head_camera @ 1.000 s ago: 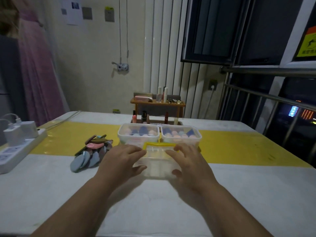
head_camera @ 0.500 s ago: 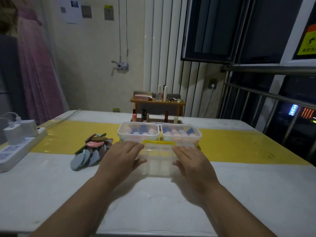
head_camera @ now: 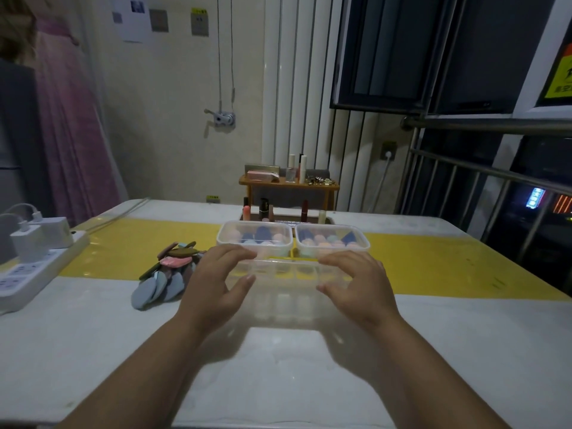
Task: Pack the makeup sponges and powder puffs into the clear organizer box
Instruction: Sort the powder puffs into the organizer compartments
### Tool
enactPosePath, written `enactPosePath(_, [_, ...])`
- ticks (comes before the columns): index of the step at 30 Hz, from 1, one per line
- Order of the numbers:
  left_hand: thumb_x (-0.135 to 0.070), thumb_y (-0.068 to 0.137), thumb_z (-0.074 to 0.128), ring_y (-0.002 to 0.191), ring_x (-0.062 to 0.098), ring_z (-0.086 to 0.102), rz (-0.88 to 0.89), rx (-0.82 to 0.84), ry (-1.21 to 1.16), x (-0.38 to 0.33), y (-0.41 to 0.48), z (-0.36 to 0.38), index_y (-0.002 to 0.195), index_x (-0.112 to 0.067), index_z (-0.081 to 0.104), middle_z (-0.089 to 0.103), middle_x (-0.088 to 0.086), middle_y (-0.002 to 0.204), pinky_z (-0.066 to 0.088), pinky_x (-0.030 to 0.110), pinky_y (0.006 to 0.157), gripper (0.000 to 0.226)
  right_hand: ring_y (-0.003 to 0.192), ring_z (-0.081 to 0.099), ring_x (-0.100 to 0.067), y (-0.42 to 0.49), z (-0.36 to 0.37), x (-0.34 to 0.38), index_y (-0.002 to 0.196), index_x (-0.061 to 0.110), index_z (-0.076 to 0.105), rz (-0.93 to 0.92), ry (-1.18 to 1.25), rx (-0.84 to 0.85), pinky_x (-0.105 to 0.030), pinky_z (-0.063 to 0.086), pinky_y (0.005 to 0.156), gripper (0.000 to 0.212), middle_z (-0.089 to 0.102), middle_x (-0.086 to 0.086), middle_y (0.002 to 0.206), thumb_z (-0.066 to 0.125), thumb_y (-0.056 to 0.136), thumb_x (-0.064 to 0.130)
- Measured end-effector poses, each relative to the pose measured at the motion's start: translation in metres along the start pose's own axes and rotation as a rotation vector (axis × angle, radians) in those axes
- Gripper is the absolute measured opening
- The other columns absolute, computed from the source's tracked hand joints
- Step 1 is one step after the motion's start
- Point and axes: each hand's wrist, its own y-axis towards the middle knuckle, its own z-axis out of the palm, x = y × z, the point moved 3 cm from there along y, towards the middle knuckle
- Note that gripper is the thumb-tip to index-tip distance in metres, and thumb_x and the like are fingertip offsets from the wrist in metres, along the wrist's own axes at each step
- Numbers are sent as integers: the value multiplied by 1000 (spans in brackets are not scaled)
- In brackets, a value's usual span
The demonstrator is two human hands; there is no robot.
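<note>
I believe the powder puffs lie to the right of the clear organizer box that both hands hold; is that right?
Not quite: the head view shows the powder puffs lying left of the clear organizer box, which the left hand and right hand hold.

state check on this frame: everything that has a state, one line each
organizer box: held at both ends, compartments look empty, lid position unclear
left hand: grips the box's left end
right hand: grips its right end
left tub: lidless, full of sponges
right tub: lidless, full of sponges
puffs: loose heap, not yet packed
power strip: two chargers plugged in
</note>
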Motion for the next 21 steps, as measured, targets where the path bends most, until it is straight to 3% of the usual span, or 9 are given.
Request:
enactPosePath(5, [-37,80,56,105,9,54,-57,-37,-66,-6,3,1,109,-18,69,62,-10,108,44,33,92,37,110,61,-22,8,-2,5,99,27,79,106,63,16,-47,43,100,30,74,9,106,83,70,29])
enactPosePath(10, [-37,80,64,100,15,57,-121,-122,-98,-4,8,-1,109,-15,62,60,-5,107,48,33,88,37,108,58,-18,12,-6,15,105,30,76,90,13,-20,-31,33,90,38,72,11,109,65,71,44])
enactPosePath(12, [-33,79,71,99,18,57,-135,-191,-121,-5,12,-3,104,-13,57,57,-1,107,51,34,86,34,109,58,-18,17,-11,18,105,28,76,69,-16,-82,-32,33,90,31,71,9,110,71,76,40])
enactPosePath(15, [-18,80,79,115,22,55,-175,-232,-49,-11,18,-7,82,-18,56,60,5,121,49,42,96,23,108,57,-21,23,-15,21,97,24,74,50,-124,-243,-35,36,88,23,68,4,109,79,79,36])
enactPosePath(17, [-19,81,78,127,20,49,-235,-203,-52,-12,23,-7,71,-27,55,55,4,135,42,40,102,26,100,54,-22,24,-15,22,88,22,72,94,-203,-362,-33,36,82,21,63,1,103,80,77,39])
enactPosePath(21, [-22,84,72,136,19,41,-384,-120,-184,-5,27,0,86,-43,61,42,-3,147,43,44,105,24,76,50,-21,24,-10,28,83,19,72,51,-276,-450,-29,33,67,11,53,0,81,79,80,27])
